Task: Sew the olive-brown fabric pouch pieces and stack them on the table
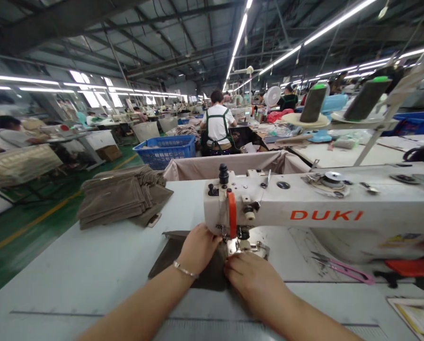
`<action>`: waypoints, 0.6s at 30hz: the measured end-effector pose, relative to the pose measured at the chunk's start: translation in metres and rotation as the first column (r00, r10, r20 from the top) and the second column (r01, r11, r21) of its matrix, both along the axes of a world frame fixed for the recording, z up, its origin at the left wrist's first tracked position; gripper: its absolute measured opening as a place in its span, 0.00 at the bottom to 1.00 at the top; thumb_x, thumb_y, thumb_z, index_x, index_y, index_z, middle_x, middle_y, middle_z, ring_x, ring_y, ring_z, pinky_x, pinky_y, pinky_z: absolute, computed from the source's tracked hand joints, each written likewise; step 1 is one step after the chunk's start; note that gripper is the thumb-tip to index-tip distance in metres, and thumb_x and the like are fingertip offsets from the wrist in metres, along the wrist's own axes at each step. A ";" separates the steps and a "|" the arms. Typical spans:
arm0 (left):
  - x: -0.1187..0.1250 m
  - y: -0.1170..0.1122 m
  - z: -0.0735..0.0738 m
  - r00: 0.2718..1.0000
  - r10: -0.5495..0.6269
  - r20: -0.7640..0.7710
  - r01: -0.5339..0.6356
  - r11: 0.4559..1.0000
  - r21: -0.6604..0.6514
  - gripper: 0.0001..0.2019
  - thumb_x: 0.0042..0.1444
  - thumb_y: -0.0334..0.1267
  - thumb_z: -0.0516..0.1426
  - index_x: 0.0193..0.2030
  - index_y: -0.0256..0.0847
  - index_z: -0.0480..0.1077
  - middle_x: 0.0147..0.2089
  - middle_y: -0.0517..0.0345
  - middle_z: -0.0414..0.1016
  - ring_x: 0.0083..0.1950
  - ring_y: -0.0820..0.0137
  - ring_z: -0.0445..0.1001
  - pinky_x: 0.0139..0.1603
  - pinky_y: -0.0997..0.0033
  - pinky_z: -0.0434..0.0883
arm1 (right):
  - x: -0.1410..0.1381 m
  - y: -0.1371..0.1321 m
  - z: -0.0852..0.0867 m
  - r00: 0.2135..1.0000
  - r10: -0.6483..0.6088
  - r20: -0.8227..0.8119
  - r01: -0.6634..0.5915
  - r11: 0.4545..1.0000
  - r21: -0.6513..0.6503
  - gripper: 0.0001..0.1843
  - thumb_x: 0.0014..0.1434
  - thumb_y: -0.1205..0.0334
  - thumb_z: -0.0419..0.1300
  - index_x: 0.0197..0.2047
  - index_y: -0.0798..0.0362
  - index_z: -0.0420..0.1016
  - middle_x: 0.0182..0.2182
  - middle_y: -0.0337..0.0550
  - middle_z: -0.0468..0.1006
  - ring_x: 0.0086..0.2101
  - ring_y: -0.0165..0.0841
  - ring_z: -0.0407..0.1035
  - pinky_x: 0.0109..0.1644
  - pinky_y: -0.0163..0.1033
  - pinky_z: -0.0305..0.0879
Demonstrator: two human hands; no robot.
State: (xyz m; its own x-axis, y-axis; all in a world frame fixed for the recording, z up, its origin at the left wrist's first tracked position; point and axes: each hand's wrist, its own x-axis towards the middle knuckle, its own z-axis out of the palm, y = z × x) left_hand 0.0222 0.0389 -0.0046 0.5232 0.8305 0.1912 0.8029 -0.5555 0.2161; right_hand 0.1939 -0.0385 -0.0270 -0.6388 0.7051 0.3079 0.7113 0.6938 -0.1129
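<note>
A dark brown fabric piece [210,277] lies on the sewing table, its right edge at the presser foot [232,246] of a white sewing machine [261,208]. My left hand [198,248], with a bracelet at the wrist, is over the fabric, thumb and fingers pinched together on it just left of the needle area. In front of the presser foot, my right hand [252,279] has its curled fingers closed at the fabric's right edge. Both hands hide part of the cloth, and the exact grip under the fingertips is partly covered.
A stack of brown fabric pieces [118,196] sits at the table's left rear. Pink-handled thread snips [347,270] lie under the machine arm. Behind the table are a cloth-lined bin [198,168], a blue crate [171,148] and a seated person [217,121]. Thread cones [366,99] stand at right.
</note>
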 end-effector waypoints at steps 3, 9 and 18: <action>-0.008 -0.024 -0.002 0.996 -0.085 0.012 0.085 0.996 0.004 0.07 0.63 0.30 0.55 0.44 0.41 0.73 0.48 0.54 0.75 0.53 0.63 0.71 0.58 0.61 0.68 | 0.002 -0.008 -0.010 0.998 -0.002 -0.067 0.002 1.000 0.011 0.11 0.61 0.71 0.58 0.47 0.55 0.74 0.43 0.46 0.77 0.46 0.36 0.69 0.53 0.40 0.64; -0.017 -0.041 0.000 0.961 -0.272 -0.042 0.272 0.962 -0.003 0.20 0.62 0.23 0.51 0.58 0.42 0.66 0.58 0.56 0.72 0.61 0.67 0.66 0.64 0.64 0.65 | -0.001 -0.011 -0.017 0.974 0.030 -0.224 -0.019 0.999 0.051 0.13 0.59 0.74 0.55 0.46 0.56 0.74 0.39 0.47 0.78 0.44 0.36 0.69 0.52 0.42 0.65; -0.020 -0.043 -0.004 0.952 -0.295 -0.085 0.298 0.954 0.025 0.19 0.63 0.25 0.47 0.59 0.37 0.66 0.61 0.50 0.70 0.64 0.64 0.64 0.66 0.58 0.61 | -0.002 -0.015 -0.010 0.964 0.054 -0.259 -0.042 0.998 0.054 0.13 0.58 0.73 0.54 0.44 0.58 0.74 0.39 0.48 0.78 0.44 0.37 0.69 0.52 0.42 0.66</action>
